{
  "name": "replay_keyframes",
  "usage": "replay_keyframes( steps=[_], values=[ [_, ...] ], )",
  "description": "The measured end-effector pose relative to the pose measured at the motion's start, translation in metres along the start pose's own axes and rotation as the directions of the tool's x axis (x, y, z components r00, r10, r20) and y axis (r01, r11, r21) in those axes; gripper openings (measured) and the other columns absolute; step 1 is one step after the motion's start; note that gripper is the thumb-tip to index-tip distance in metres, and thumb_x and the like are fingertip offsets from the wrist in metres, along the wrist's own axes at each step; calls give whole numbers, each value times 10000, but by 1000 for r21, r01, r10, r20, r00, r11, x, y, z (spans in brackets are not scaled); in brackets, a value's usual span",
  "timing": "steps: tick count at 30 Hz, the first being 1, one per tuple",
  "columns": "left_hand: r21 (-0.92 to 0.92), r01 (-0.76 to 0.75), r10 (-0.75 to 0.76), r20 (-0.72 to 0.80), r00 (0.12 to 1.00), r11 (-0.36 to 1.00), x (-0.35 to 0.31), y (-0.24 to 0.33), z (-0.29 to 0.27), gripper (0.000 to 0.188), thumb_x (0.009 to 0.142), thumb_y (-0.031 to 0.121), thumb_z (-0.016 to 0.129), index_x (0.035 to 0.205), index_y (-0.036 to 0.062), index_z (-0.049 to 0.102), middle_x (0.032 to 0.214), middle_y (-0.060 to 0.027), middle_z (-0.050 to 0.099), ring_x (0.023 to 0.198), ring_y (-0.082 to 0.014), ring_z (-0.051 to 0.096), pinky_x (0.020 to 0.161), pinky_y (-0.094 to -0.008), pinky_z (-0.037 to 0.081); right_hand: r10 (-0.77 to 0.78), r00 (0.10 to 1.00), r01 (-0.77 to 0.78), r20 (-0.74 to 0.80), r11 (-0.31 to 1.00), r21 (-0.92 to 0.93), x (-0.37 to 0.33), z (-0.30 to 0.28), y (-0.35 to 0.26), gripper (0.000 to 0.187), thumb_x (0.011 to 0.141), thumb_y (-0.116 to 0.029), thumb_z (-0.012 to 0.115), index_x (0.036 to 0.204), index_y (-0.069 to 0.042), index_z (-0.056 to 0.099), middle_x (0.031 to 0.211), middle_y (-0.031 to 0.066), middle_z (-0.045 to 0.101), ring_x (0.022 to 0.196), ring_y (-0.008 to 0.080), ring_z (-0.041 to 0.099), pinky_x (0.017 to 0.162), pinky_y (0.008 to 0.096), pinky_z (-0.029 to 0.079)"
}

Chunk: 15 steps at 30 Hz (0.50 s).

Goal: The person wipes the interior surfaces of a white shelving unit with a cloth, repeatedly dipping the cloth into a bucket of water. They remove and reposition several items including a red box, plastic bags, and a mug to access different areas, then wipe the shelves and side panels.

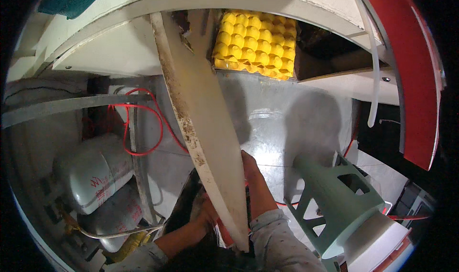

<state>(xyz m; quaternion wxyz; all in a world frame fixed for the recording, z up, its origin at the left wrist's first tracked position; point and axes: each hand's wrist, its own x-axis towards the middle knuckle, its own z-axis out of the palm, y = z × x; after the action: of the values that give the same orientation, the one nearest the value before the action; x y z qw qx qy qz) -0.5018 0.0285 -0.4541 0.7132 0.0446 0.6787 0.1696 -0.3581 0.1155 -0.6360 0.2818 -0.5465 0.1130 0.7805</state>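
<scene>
Across the middle, a pale panel [208,124] slants from the far cabinet [110,50] to the near side. The left hand [206,212] is just left of it, the right hand [251,170] just right, both partly hidden; whether they grip anything cannot be told. Yellow egg trays [258,42] sit far, a green stool [346,210] near right.

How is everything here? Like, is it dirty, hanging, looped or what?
Board: slanted, its edge dirty.
Left hand: beside the board, fingers hidden.
Right hand: on the board's other side, fingers hidden.
Egg tray: no eggs showing.
Red cord: loosely looped.
White tube: hanging down.
Tanks: marked in red.
Stool: upright or tipped, can't tell.
</scene>
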Motion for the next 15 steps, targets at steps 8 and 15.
replay_keyframes(
  steps=[8, 15],
  values=[
    [-29, 17, -15, 69, 998, 999, -6, 2, 12, 394, 835, 135, 644, 1180, 5, 504, 1120, -78, 564, 973, -201, 561, 795, -346, 485, 134, 973, 19, 190, 768, -640, -32, -10, 2, 486, 972, -344, 409, 1361, -53, 405, 1248, 109, 522, 1101, 226, 506, 937, 374, 417],
    [-50, 27, -22, 96, 995, 998, 1, -7, 22, 403, 836, 123, 637, 1194, 8, 491, 1138, -79, 552, 996, -204, 548, 812, -348, 475, 94, 995, -73, 41, 929, -363, -143, -53, -29, 580, 934, -364, 461, 1410, -61, 325, 1299, 133, 496, 1094, 222, 528, 968, 359, 402]
  ],
)
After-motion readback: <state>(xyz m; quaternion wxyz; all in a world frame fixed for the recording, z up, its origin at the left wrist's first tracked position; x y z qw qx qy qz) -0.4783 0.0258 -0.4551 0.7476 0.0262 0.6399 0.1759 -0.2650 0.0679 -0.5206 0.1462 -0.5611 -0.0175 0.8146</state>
